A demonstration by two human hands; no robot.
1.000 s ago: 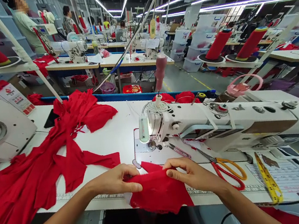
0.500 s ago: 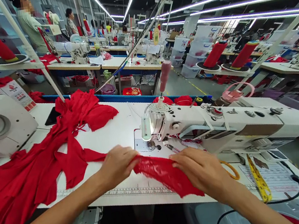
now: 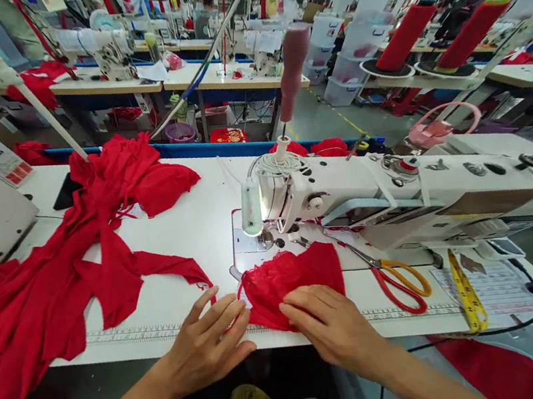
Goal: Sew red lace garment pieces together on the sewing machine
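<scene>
A red lace-edged fabric piece [image 3: 294, 283] lies on the white table in front of the sewing machine's needle area. My right hand [image 3: 337, 323] rests on its near edge with fingers stretched out and pressed lightly on the cloth. My left hand [image 3: 210, 340] is at the left end of the piece, palm down and fingers apart, holding nothing visible. Near its fingertips ends a red strip [image 3: 170, 265] that runs from the large heap of red fabric [image 3: 68, 258] on the left. The sewing machine [image 3: 346, 193] stands just beyond, its lamp lit.
Scissors [image 3: 396, 283] with red and orange handles lie right of the fabric, near a yellow tape measure [image 3: 467, 292] and a written sheet [image 3: 507, 296]. A ruler scale [image 3: 380, 314] runs along the table's front edge. Red thread cones [image 3: 407, 35] stand behind at right.
The red piece, held stretched between both hands before, now lies flatter on the table, further forward. My left hand has let go and spread its fingers. The scissors are now uncovered. The view has tilted down.
</scene>
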